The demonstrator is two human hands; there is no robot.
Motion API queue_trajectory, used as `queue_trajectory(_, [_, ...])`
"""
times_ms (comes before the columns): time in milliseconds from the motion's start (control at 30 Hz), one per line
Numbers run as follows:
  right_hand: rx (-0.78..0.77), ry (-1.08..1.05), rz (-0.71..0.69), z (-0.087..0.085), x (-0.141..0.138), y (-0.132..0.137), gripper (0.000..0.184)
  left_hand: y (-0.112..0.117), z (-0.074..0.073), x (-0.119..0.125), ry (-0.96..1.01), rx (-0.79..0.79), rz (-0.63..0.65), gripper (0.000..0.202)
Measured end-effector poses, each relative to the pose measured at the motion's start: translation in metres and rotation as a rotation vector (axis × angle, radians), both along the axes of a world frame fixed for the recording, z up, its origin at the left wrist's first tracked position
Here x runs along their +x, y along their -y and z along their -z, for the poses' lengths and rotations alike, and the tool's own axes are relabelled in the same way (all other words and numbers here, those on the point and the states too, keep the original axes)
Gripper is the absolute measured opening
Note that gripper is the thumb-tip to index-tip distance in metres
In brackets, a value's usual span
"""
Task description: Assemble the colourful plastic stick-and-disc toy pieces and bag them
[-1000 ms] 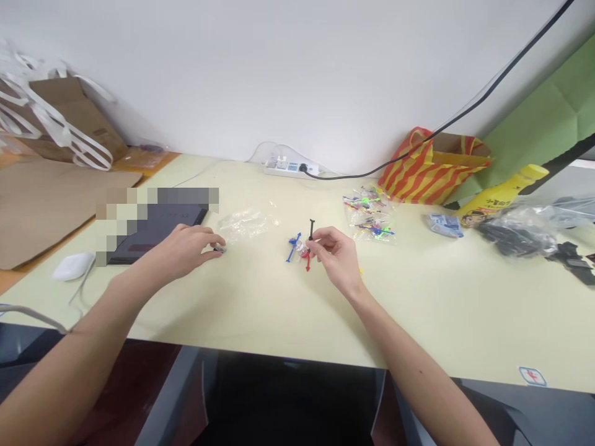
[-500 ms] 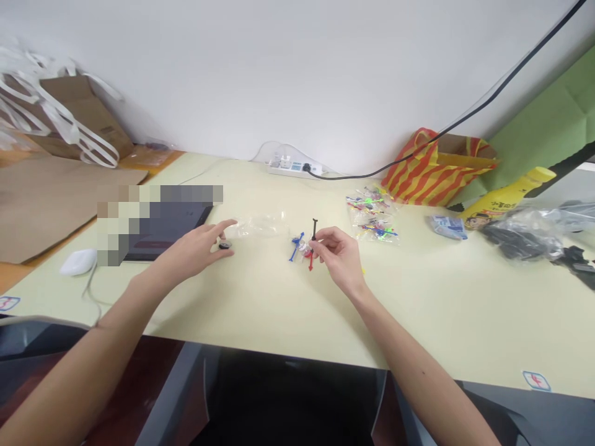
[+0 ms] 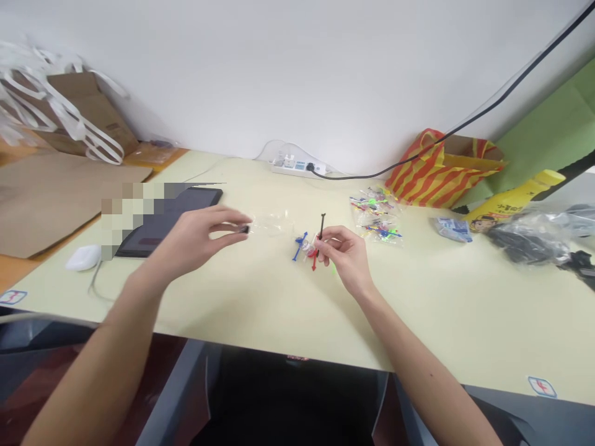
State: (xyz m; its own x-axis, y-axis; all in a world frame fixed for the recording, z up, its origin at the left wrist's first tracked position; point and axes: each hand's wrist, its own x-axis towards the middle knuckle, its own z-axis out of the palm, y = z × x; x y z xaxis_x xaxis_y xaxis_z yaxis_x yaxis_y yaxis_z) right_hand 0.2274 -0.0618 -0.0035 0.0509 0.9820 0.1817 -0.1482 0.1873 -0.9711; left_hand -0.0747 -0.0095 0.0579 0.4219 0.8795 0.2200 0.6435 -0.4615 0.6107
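Observation:
My left hand [image 3: 195,238] is raised a little over the pale yellow table [image 3: 260,297], its thumb and fingers pinched on a small dark piece [image 3: 245,230]. My right hand [image 3: 346,254] rests near the table's middle and grips a small plastic toy assembly [image 3: 310,244] with a black stick pointing up and blue and red sticks pointing down. A clear plastic bag [image 3: 269,224] lies between the two hands, just past the dark piece.
A dark tablet [image 3: 171,214] and a white mouse [image 3: 83,257] lie at the left. Bags of coloured plastic parts [image 3: 375,214] sit right of my right hand. Further back are a power strip [image 3: 300,166], a striped bag [image 3: 437,170], a yellow bottle [image 3: 511,199] and black items in plastic [image 3: 534,238].
My left hand picked the small dark piece off the table and carried it up and rightward, toward the right hand. The right hand kept its grip on the toy assembly.

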Motion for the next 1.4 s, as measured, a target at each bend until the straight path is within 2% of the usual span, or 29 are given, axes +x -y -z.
queue_trajectory(67, [-0.01,-0.042,-0.004,0.0,0.002,0.0,0.027,-0.007,0.0,0.038,0.292,-0.087,0.084,0.033])
queue_trajectory(133, [-0.019,-0.084,0.018,-0.001,0.004,-0.001,0.029,-0.017,0.005,0.074,0.493,-0.144,0.185,0.035])
queue_trajectory(233, [-0.033,-0.14,0.057,-0.004,0.01,-0.004,0.034,-0.03,0.016,0.115,0.653,-0.187,0.32,0.033])
queue_trajectory(333, [-0.045,-0.164,0.064,-0.007,0.015,-0.007,0.035,-0.031,0.031,0.133,0.717,-0.187,0.338,0.032])
queue_trajectory(467, [-0.059,-0.143,0.026,-0.004,0.016,-0.009,0.035,-0.021,0.052,0.13,0.781,-0.192,0.237,0.031])
queue_trajectory(567, [-0.061,-0.141,-0.003,-0.002,0.013,-0.008,0.033,-0.016,0.061,0.123,0.759,-0.232,0.23,0.029])
queue_trajectory(733, [-0.066,-0.153,-0.055,0.0,0.012,-0.006,0.03,-0.013,0.064,0.122,0.744,-0.264,0.266,0.026])
queue_trajectory(1000, [-0.079,-0.216,-0.109,-0.003,0.013,-0.005,0.027,-0.006,0.067,0.128,0.727,-0.322,0.424,0.026])
queue_trajectory(1400, [-0.134,-0.243,-0.139,0.002,0.016,-0.007,0.027,-0.01,0.074,0.127,0.869,-0.378,0.348,0.03])
